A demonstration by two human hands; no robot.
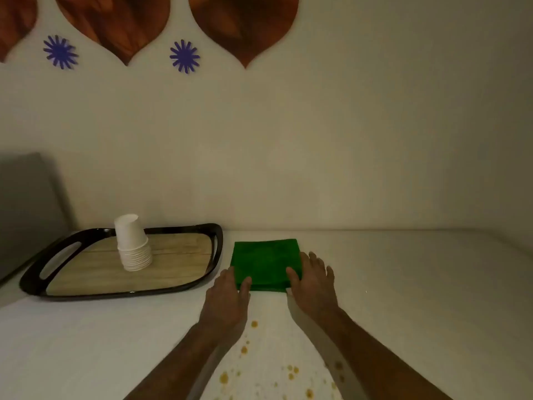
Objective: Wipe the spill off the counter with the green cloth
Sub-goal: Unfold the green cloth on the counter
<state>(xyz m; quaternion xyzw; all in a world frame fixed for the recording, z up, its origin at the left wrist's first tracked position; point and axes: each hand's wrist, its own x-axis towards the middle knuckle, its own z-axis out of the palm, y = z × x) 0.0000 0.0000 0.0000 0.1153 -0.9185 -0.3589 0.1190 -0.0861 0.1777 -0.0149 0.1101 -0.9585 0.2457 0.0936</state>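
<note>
The cloth (265, 264) lies folded flat into a near-square, slightly wider than deep, its long axis running left to right, parallel to the wall (317, 154), its far edge close to it. My left hand (227, 295) rests on its near left corner, fingers spread and loose, thumb on the fabric; my right hand (313, 281) covers its right edge the same way, open, gripping nothing. The spill (245, 350) is a scatter of amber drops on the pale surface (418, 284), nearer to me than the cloth, between and under my forearms. The wall carries brown leaf shapes (243, 24) and purple flowers (184, 56). Left of the cloth, just beside it, sits a black-rimmed tray (215, 246) with a wood-look floor, holding a stack of white cups (133, 243) upside down.
</note>
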